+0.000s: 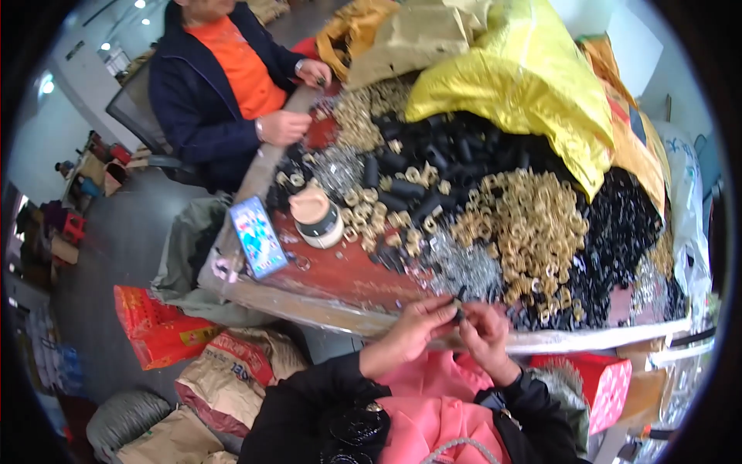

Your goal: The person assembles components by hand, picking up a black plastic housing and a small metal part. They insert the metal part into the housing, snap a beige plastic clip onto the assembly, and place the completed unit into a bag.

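Near the table's front edge my left hand [413,331] and my right hand [485,334] are close together, fingers closed in a pinch. Between the fingertips they hold a small black part [460,303], its exact shape too small to make out. Just beyond them lies a heap of shiny silver screws or pins [466,271], too fine to tell apart. Farther right is a pile of tan ring-shaped pieces [541,220]. Black cylindrical tubes [406,189] are scattered behind, and small black parts [618,232] are heaped at the far right.
A smartphone [258,237] with a lit screen and a lidded cup [317,220] stand on the red table [340,282]. A yellow sack [518,77] covers the back. Across the left corner sits a co-worker [224,85], handling small parts. Paper sacks [232,379] and a red bag [158,325] lie below left.
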A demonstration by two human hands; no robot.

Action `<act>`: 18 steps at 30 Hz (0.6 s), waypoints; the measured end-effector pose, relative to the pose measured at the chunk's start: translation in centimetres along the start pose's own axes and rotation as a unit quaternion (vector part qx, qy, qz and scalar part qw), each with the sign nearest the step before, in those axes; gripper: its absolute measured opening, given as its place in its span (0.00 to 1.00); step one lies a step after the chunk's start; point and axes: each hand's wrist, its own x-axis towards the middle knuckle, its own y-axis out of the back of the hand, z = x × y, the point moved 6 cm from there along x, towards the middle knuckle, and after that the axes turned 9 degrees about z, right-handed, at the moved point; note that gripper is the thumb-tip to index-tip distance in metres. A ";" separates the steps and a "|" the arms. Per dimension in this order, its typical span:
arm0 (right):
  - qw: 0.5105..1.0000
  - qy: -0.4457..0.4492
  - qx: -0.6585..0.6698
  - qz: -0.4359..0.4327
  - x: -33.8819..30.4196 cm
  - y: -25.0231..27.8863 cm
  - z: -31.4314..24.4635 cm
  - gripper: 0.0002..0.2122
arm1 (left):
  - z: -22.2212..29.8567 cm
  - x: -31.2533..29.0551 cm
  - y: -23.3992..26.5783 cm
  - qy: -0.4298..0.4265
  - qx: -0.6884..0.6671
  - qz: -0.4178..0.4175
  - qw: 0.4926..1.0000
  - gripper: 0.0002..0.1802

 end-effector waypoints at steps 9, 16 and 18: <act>0.992 0.103 -0.073 -0.015 0.2 -0.5 -2.6 0.11 | -0.8 0.3 0.3 0.002 -0.029 -0.013 0.999 0.14; 0.989 0.123 -0.085 0.018 0.6 -0.4 -2.6 0.11 | -0.8 0.1 0.2 0.005 -0.041 -0.026 0.999 0.14; 0.992 0.101 -0.074 0.022 0.8 -0.2 -2.1 0.12 | -0.7 -0.2 -0.1 0.011 -0.043 -0.032 0.999 0.14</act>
